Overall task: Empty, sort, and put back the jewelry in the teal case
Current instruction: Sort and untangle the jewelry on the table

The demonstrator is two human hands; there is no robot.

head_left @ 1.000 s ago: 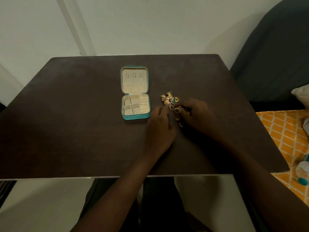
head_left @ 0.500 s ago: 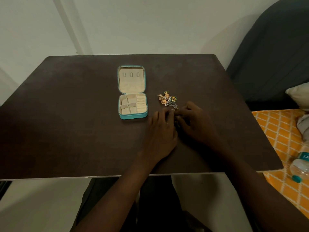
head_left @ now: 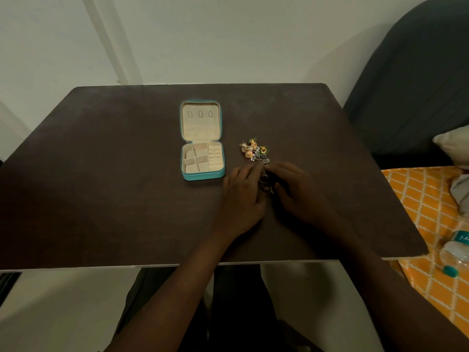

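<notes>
The teal case [head_left: 203, 175] lies open on the dark table [head_left: 101, 174], its beige compartments bare and its lid flat behind it. To its right a small pile of gold, green and silver jewelry [head_left: 253, 150] rests on the table. Just below the pile, my left hand [head_left: 242, 196] and my right hand [head_left: 297, 191] meet, fingers closed around some gold pieces [head_left: 266, 182] between them. Which hand holds which piece is hidden by the fingers.
A dark upholstered seat [head_left: 411, 85] stands to the right of the table. An orange patterned cloth [head_left: 429, 212] lies lower right with a plastic bottle [head_left: 456, 252] and a pillow [head_left: 454, 146] on it. White wall behind.
Both hands drew together just below the pile and closed over a few gold pieces. The view shifted slightly; the case has not moved.
</notes>
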